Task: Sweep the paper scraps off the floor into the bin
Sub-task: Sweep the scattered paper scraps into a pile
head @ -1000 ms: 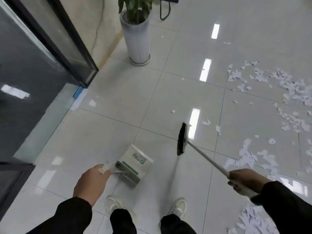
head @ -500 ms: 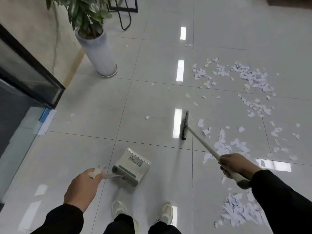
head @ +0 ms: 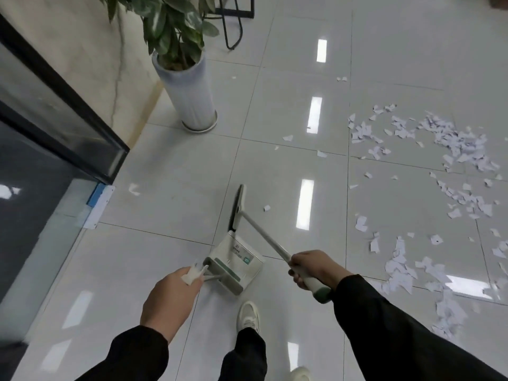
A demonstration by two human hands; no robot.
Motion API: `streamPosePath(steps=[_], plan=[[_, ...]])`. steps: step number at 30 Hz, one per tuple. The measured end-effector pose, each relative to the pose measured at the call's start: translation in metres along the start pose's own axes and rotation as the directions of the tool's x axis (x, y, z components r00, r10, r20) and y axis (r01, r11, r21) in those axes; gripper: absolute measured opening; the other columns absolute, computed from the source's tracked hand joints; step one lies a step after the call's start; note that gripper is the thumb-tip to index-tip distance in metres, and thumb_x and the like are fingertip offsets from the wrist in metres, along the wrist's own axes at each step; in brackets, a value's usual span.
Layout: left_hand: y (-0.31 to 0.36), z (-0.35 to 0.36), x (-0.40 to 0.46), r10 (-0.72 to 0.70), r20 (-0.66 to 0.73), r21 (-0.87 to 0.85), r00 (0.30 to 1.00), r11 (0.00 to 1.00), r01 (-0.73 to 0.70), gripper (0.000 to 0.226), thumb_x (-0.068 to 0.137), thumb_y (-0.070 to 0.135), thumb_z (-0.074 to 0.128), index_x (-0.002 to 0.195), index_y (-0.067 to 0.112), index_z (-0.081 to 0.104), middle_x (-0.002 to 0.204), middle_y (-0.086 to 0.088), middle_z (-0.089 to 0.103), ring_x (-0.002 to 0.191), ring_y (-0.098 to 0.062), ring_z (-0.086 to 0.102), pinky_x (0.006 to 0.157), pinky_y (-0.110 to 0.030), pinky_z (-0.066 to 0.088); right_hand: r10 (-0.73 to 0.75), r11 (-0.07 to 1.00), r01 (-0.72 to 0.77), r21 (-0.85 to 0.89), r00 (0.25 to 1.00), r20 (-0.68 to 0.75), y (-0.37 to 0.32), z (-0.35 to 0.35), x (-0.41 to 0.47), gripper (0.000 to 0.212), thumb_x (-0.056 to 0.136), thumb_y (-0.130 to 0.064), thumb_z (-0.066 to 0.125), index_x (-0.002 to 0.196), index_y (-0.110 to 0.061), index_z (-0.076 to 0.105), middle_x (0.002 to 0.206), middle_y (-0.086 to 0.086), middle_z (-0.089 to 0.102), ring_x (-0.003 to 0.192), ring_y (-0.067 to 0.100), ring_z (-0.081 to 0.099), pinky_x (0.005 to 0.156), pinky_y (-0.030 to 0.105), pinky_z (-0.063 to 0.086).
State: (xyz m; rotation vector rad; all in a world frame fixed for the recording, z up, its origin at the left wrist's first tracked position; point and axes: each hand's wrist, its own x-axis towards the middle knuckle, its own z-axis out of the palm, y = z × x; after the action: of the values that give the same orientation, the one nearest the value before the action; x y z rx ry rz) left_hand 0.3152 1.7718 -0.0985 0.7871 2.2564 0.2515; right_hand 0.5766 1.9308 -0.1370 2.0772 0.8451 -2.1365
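My left hand (head: 169, 299) grips the white handle of a grey-and-green dustpan (head: 233, 264), which stands on the tiled floor just ahead of my feet. My right hand (head: 313, 268) grips the pale handle of a broom (head: 261, 233). The broom's dark head (head: 237, 207) rests on the floor right beyond the dustpan. White paper scraps (head: 428, 149) lie scattered across the tiles to the right, in a loose ring, with a denser patch of scraps (head: 404, 270) near my right arm. A single scrap (head: 266, 208) lies just right of the broom head.
A tall white planter (head: 192, 100) with a green plant stands at the back left against a beige wall. A black-framed glass door (head: 55, 125) fills the left side. Black metal legs (head: 233, 20) show at the top. My shoes (head: 248, 316) are below the dustpan.
The view swung back to the left. The broom head moved left and closer, now just beyond the dustpan, away from the scraps. Both hands kept their grips.
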Motion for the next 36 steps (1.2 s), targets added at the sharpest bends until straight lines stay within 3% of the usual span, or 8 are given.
streamPosePath(steps=[4, 8, 15, 22, 28, 36], plan=[[0.021, -0.011, 0.028, 0.029, 0.048, 0.061, 0.998, 0.998, -0.032, 0.039, 0.098, 0.064, 0.050, 0.083, 0.034, 0.069, 0.063, 0.000, 0.063, 0.061, -0.021, 0.057, 0.055, -0.029, 0.041, 0.098, 0.993, -0.091, 0.074, 0.991, -0.088, -0.001, -0.037, 0.013, 0.013, 0.094, -0.006, 0.055, 0.098, 0.005, 0.059, 0.076, 0.018, 0.063, 0.043, 0.018, 0.051, 0.042, 0.022, 0.045], [0.078, 0.004, 0.062, 0.108, 0.139, 0.123, 0.984, 0.984, -0.126, 0.029, 0.096, 0.060, 0.054, 0.084, 0.038, 0.070, 0.067, 0.004, 0.066, 0.066, -0.020, 0.061, 0.059, -0.029, 0.045, 0.172, 0.976, -0.135, 0.173, 0.960, -0.220, 0.012, -0.124, 0.007, 0.014, 0.092, -0.006, 0.055, 0.098, 0.005, 0.059, 0.074, 0.018, 0.065, 0.042, 0.019, 0.050, 0.043, 0.023, 0.045], [0.190, 0.053, 0.100, 0.236, 0.236, 0.248, 0.943, 0.923, -0.293, 0.026, 0.097, 0.056, 0.056, 0.086, 0.035, 0.067, 0.077, 0.006, 0.068, 0.075, -0.017, 0.062, 0.063, -0.030, 0.046, 0.258, 0.922, -0.108, 0.373, 0.887, -0.382, 0.032, -0.263, -0.009, 0.011, 0.097, -0.004, 0.054, 0.094, 0.007, 0.055, 0.074, 0.021, 0.060, 0.031, 0.018, 0.047, 0.035, 0.019, 0.043], [0.285, 0.074, 0.115, 0.283, 0.205, 0.256, 0.937, 0.908, -0.331, 0.033, 0.095, 0.062, 0.055, 0.083, 0.034, 0.067, 0.069, 0.005, 0.067, 0.068, -0.019, 0.063, 0.060, -0.031, 0.048, 0.335, 0.840, -0.056, 0.540, 0.836, -0.434, 0.037, -0.352, -0.033, 0.016, 0.097, -0.006, 0.054, 0.089, 0.008, 0.055, 0.062, 0.018, 0.060, 0.028, 0.019, 0.049, 0.034, 0.021, 0.046], [0.378, 0.082, 0.144, 0.317, 0.175, 0.208, 0.932, 0.914, -0.349, 0.040, 0.095, 0.065, 0.055, 0.077, 0.030, 0.066, 0.068, 0.002, 0.066, 0.070, -0.021, 0.062, 0.063, -0.034, 0.049, 0.273, 0.835, -0.010, 0.550, 0.876, -0.398, -0.022, -0.385, -0.048, 0.012, 0.096, -0.006, 0.055, 0.092, 0.005, 0.058, 0.068, 0.020, 0.061, 0.035, 0.019, 0.049, 0.037, 0.020, 0.045], [0.430, 0.028, 0.221, 0.279, 0.087, 0.136, 0.956, 0.948, -0.289, 0.046, 0.097, 0.063, 0.053, 0.074, 0.025, 0.064, 0.066, 0.002, 0.061, 0.064, -0.021, 0.057, 0.056, -0.030, 0.039, 0.046, 0.934, 0.064, 0.352, 0.954, -0.296, -0.229, -0.329, 0.032, 0.012, 0.090, -0.005, 0.056, 0.088, 0.005, 0.061, 0.070, 0.017, 0.061, 0.042, 0.021, 0.049, 0.040, 0.022, 0.042]])
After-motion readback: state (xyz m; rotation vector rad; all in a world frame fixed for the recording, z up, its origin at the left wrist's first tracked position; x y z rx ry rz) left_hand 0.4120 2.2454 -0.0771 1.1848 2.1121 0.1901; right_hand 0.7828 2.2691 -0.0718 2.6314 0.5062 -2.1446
